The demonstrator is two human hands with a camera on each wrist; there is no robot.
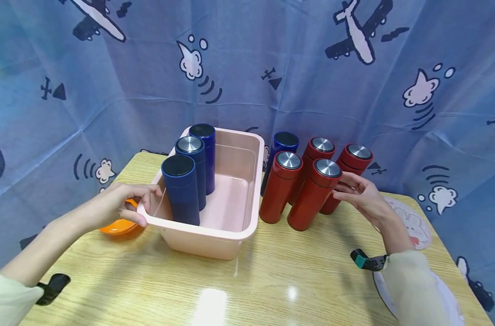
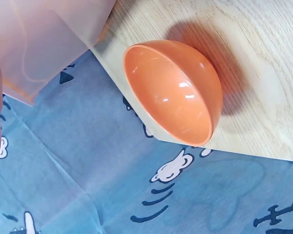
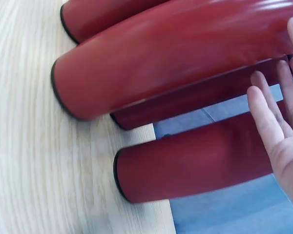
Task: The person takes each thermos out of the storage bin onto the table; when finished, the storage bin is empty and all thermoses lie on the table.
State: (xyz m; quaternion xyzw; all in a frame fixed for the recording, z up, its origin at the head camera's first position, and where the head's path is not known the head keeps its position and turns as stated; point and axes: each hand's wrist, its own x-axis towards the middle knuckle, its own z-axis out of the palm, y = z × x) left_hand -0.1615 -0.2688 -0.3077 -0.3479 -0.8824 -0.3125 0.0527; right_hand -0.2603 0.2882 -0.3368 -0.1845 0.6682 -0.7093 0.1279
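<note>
My left hand (image 1: 127, 201) pinches the near left corner of a pale pink plastic bin (image 1: 215, 234), thumb outside and fingers over the rim. Three blue vacuum flasks stand in a row along the bin's left side; the nearest flask (image 1: 181, 194) has a dark lid. To the right of the bin, several red vacuum flasks with silver lids stand close together. My right hand (image 1: 363, 197) is beside the front right red flask (image 1: 312, 199), fingers loosely extended and fingertips right at its upper side. Another red flask (image 3: 195, 165) stands behind that hand.
An orange bowl (image 2: 173, 92) sits left of the bin near the table edge. One more blue flask (image 1: 283, 142) stands behind the red ones. Round pale mats, one a rabbit-print mat (image 1: 410, 222), lie at the right. A patterned blue curtain (image 1: 239, 68) hangs behind the table.
</note>
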